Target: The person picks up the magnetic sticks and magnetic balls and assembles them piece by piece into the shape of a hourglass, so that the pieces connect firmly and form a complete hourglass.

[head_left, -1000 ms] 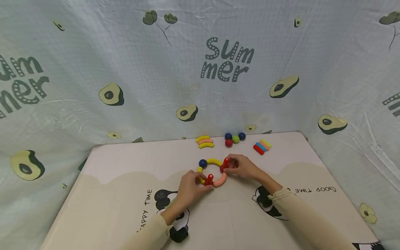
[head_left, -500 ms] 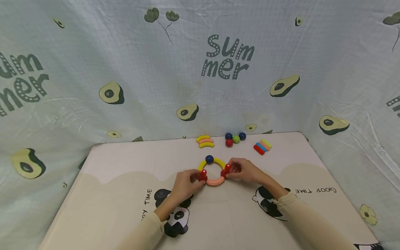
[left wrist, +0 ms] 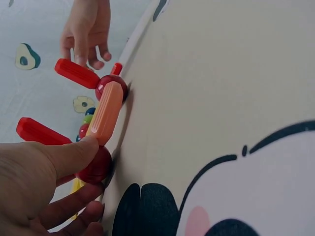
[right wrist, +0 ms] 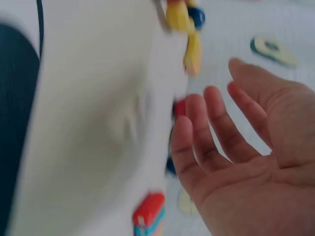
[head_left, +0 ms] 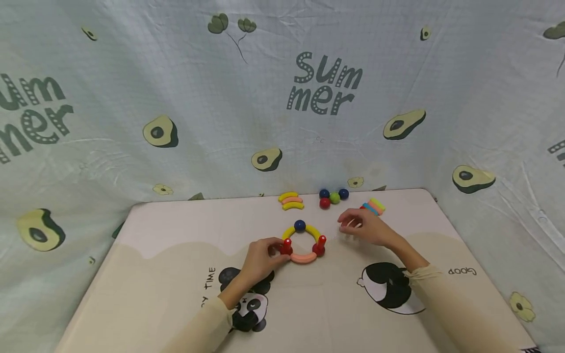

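A ring of toy pieces lies on the table: two yellow curved rods, a peach curved rod, a dark blue ball at the back and two red balls. Short red rods stand up from both red balls. My left hand pinches the left red ball between thumb and fingers. Right of the ring, my right hand is raised off the table, fingers loosely bent and holding nothing, as the right wrist view confirms. It partly covers a row of short coloured rods.
Behind the ring lie spare yellow and peach curved rods. To their right sits a cluster of blue, red and green balls. A printed cloth wall rises along the table's back edge.
The ring has turned clockwise and now sits with its blue ball at the back. My right hand has let go of the right red ball and moved right, towards the short rods.
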Available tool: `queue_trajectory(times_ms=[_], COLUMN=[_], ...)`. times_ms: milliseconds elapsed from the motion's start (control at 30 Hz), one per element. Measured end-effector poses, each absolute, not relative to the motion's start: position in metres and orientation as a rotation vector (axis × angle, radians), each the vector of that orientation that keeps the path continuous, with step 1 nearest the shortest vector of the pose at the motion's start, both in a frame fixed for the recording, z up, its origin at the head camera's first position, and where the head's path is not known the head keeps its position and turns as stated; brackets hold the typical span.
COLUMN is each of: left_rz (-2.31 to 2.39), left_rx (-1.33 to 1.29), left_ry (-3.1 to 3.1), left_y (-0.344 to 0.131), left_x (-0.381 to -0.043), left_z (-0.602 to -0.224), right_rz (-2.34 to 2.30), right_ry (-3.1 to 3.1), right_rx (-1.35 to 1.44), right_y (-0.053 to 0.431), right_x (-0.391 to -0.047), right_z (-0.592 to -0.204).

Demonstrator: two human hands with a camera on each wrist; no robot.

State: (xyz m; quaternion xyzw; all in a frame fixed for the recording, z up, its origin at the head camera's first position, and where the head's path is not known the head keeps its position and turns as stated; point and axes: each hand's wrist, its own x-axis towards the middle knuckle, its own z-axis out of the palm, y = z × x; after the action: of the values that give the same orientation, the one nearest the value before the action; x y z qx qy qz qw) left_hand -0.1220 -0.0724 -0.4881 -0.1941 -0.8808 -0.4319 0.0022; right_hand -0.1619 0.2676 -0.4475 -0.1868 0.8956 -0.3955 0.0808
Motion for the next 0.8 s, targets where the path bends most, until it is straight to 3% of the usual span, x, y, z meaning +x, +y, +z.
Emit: queue_trajectory(times_ms=[433,800], left_rz=[-1.387,-1.415], left_rx=[-0.696,-0.809], left_ry=[-2.799,-2.85], left_y=[-0.083,-0.09], left_x=[-0.141,-0.154], left_z=[-0.487,-0.483], right_rz=[-1.147,-0.976], right_ry=[3.068,2.943], right_rx=[-0.155,0.062], right_y=[0.327,0.351], right_x=[-0.199,-0.215], right_z=[-0.449,-0.455])
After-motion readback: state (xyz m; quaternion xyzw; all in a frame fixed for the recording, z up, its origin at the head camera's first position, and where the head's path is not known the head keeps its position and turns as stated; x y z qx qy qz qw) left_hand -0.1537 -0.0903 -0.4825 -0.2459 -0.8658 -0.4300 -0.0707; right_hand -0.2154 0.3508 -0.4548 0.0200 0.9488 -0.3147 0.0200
